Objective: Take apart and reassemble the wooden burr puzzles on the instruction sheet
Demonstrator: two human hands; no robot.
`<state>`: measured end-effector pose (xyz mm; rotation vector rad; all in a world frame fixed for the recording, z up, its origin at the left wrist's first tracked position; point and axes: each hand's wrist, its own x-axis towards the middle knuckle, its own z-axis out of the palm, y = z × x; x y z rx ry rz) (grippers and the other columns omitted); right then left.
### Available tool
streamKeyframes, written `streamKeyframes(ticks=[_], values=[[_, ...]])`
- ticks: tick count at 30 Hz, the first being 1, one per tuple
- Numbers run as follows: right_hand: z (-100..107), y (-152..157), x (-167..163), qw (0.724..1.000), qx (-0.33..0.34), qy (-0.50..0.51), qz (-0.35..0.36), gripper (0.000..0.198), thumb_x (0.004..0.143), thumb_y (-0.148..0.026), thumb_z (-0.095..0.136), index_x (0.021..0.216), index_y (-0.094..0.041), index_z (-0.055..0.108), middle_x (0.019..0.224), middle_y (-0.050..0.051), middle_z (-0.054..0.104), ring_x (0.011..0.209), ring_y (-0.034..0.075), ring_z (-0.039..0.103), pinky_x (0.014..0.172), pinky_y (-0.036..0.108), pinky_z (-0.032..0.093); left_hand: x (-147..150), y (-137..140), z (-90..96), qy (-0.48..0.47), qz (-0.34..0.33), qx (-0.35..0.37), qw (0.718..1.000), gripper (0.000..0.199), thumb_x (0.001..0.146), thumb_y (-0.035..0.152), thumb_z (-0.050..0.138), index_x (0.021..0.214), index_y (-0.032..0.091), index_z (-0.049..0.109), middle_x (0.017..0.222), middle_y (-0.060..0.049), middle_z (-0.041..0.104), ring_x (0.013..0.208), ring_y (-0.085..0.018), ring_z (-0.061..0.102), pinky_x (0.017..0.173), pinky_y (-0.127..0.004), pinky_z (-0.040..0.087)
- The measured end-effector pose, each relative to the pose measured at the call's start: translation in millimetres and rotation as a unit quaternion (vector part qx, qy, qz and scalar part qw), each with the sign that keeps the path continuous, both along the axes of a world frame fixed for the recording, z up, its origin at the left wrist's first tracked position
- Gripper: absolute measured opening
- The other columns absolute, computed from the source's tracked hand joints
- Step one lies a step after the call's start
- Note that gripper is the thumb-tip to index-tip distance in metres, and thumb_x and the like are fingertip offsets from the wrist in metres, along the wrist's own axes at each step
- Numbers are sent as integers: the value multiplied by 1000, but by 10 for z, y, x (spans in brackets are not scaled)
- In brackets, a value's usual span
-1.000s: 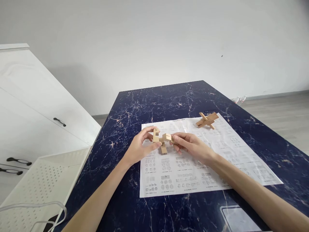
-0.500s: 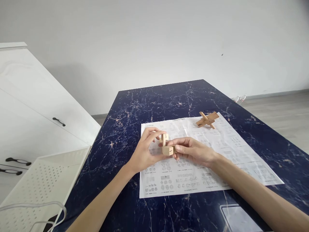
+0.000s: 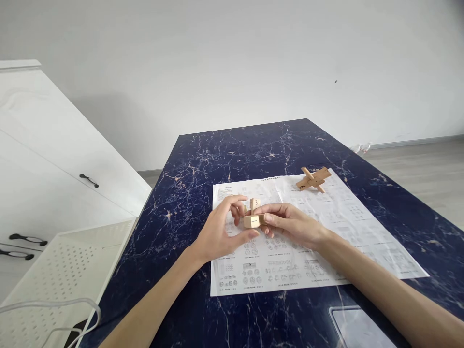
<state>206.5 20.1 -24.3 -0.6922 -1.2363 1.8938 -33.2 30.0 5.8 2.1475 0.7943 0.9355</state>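
Between thumb and fingers, my right hand (image 3: 293, 223) grips light wooden puzzle pieces (image 3: 252, 221) fitted at angles, held up over the printed sheet. A dark mark shows on the end of the near block, and a numbered block stands up behind it. My left hand (image 3: 219, 227) curves around their left side, thumb below and fingers above, spread apart. Whether its fingertips touch the wood is hard to see. Past my right hand, another wooden puzzle assembly (image 3: 313, 180), crossed and numbered, lies at the sheet's far edge.
The printed paper sheet (image 3: 308, 270) with small diagrams lies on the dark blue marbled table (image 3: 232, 154). A pale rectangular object (image 3: 358, 326) rests near the front edge. To the left are a white cabinet (image 3: 54, 145), a perforated white surface (image 3: 54, 270) and a white cable (image 3: 72, 302).
The held pieces have turned in my right hand, so the numbered block now leans right. My left fingers have loosened and moved off the block; its thumb shows extended below.
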Motion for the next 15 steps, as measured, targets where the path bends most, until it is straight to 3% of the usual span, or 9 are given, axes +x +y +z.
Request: streamKeyframes(ticks=[2, 7, 10, 15], values=[[16, -3, -9, 1000, 18, -20, -13, 32, 91, -46, 83, 110, -21, 81, 83, 1, 68, 72, 13, 59, 72, 30, 50, 8, -27, 10, 7, -8, -15, 1000, 50, 97, 54, 71, 132, 23, 52, 88, 1, 65, 72, -15, 61, 72, -31, 53], [72, -21, -35, 997, 46, -64, -22, 33, 93, -50, 79, 109, -22, 80, 83, 2, 67, 72, 15, 58, 73, 33, 50, 37, -84, 51, 48, 0, 5, 999, 20, 102, 32, 63, 119, 21, 65, 85, 1, 72, 69, -13, 62, 71, -28, 53], [90, -29, -37, 995, 43, -70, -48, 37, 94, -56, 75, 107, -22, 78, 82, 2, 64, 69, 15, 56, 71, 34, 49, 47, -92, 77, 27, 21, -15, 999, 20, 103, 33, 62, 117, 21, 68, 83, 0, 72, 68, -13, 63, 67, -27, 53], [99, -18, -15, 990, 7, -62, -124, 38, 93, -60, 75, 99, -22, 73, 68, -3, 52, 60, 13, 44, 61, 30, 40, 46, -73, 97, -47, 41, -136, 989, 24, 104, 38, 64, 117, 18, 66, 87, -3, 75, 68, -15, 72, 75, -32, 59]])
